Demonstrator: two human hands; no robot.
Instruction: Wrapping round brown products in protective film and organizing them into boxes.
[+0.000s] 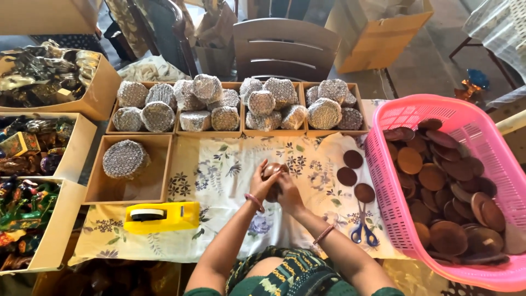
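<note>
Both hands at table centre: left hand and right hand clasp a small stack of brown wooden discs. Looks rigid, light, smooth; best gripped by the rims. Loose discs at three o'clock, pink basket beyond.

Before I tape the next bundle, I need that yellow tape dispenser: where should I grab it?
Grip the yellow tape dispenser around its long body, behind the roll, coming from above. It lies flat on the floral cloth with open space around it, left of the left hand.
</note>
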